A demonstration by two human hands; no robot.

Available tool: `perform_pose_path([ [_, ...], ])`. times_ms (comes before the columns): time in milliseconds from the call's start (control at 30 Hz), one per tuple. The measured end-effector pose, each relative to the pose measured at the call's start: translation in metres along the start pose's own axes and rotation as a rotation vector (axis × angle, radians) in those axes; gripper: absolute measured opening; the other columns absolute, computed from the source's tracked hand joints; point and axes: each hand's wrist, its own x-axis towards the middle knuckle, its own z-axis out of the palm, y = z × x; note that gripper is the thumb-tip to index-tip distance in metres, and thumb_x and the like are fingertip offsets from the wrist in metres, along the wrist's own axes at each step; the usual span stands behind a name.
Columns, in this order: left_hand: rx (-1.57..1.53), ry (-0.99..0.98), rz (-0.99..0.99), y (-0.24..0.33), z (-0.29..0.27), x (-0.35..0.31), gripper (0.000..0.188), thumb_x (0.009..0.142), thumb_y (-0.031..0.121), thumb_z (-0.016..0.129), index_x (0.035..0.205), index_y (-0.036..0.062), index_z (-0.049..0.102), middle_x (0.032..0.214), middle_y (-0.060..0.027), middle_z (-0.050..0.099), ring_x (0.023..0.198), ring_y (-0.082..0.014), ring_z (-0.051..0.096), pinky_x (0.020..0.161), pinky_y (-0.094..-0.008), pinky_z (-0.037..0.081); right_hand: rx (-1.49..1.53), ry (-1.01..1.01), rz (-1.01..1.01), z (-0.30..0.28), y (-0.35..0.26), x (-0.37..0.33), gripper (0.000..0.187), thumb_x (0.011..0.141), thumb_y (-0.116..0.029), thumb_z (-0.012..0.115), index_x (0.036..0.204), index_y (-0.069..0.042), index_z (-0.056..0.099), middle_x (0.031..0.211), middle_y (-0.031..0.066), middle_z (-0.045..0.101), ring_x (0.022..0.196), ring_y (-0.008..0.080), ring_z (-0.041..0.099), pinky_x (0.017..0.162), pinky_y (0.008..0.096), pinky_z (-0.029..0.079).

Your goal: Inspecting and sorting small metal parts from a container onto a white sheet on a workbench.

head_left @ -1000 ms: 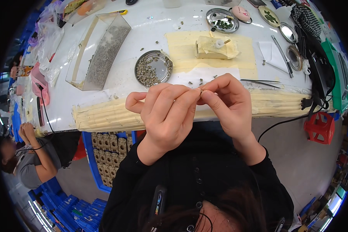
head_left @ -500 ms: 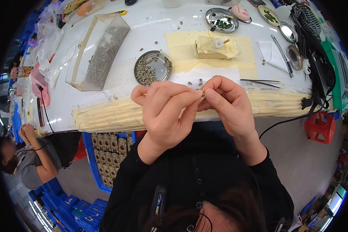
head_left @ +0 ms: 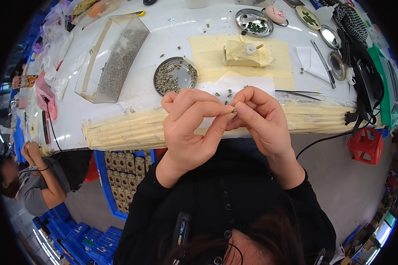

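Observation:
My left hand (head_left: 191, 126) and my right hand (head_left: 263, 119) meet above the near table edge, fingertips touching. Between the pinched tips sits a small metal part (head_left: 234, 111), greyish and mostly covered by the fingers. Both hands seem to grip it. Just beyond the hands, a round metal dish (head_left: 194, 70) holds many similar small parts, and a few loose ones (head_left: 229, 91) lie on white paper. Tweezers (head_left: 298, 94) rest to the right of my right hand.
A clear bin (head_left: 93, 66) of tiny parts stands left. Behind the hands is a taped block (head_left: 243, 55) with a small nozzle. A metal plate (head_left: 239, 22) carries dark green pieces. Below the table are a blue tray (head_left: 105, 185) and red stool (head_left: 367, 145). Another person sits far left.
My left hand's fingers have shifted slightly and curled differently around the small part. My right hand stays nearly in place. The small part shows a bit more between the fingertips.

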Motion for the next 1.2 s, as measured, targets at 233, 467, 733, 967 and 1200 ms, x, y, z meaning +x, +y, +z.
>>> perform_pose_path([
  [233,0.242,0.056,0.081,0.005,0.002,0.001,0.02,0.065,0.003,0.077,0.08,0.013,0.067,0.079,0.003,0.061,0.073,-0.0135,0.056,0.075,-0.0302,0.027,0.012,0.015,-0.034,0.001,0.004,0.001,0.014,0.094,-0.008,0.059,0.102,0.003,0.057,0.093,0.008,0.065,0.086,0.0145,0.066,0.079,0.029,0.057],
  [467,0.282,0.069,0.157,0.006,0.0,0.001,0.022,0.064,0.002,0.076,0.083,0.0123,0.069,0.08,0.0031,0.061,0.074,-0.0139,0.057,0.075,-0.0329,0.026,0.09,-0.038,0.09,0.001,-0.003,0.003,0.013,0.091,-0.004,0.061,0.102,0.002,0.057,0.094,0.0078,0.065,0.087,0.0155,0.066,0.08,0.0286,0.056],
  [733,0.463,0.029,0.142,0.012,-0.003,0.002,0.025,0.062,0.004,0.076,0.083,0.0153,0.068,0.08,0.0067,0.061,0.073,-0.0115,0.057,0.076,-0.0363,0.024,-0.068,0.018,-0.088,0.003,0.004,0.003,0.01,0.093,-0.005,0.06,0.099,0.002,0.057,0.093,0.0075,0.064,0.087,0.0134,0.065,0.08,0.0281,0.056],
  [967,0.322,-0.022,0.083,0.012,-0.006,0.006,0.021,0.066,0.005,0.079,0.083,0.012,0.069,0.079,0.0032,0.063,0.073,-0.0135,0.054,0.073,-0.0305,0.027,-0.125,0.036,-0.111,0.003,0.004,0.002,0.011,0.096,-0.009,0.054,0.099,0.001,0.055,0.091,0.0052,0.063,0.085,0.0112,0.064,0.08,0.0269,0.055],
  [1200,0.189,-0.03,0.013,0.01,-0.004,0.006,0.02,0.068,0.006,0.078,0.086,0.0107,0.07,0.081,0.0013,0.066,0.074,-0.0131,0.056,0.074,-0.0294,0.029,-0.087,0.026,-0.119,0.001,0.005,0.003,0.013,0.098,-0.013,0.053,0.099,0.0,0.055,0.088,0.004,0.062,0.083,0.0102,0.063,0.078,0.0256,0.053],
])
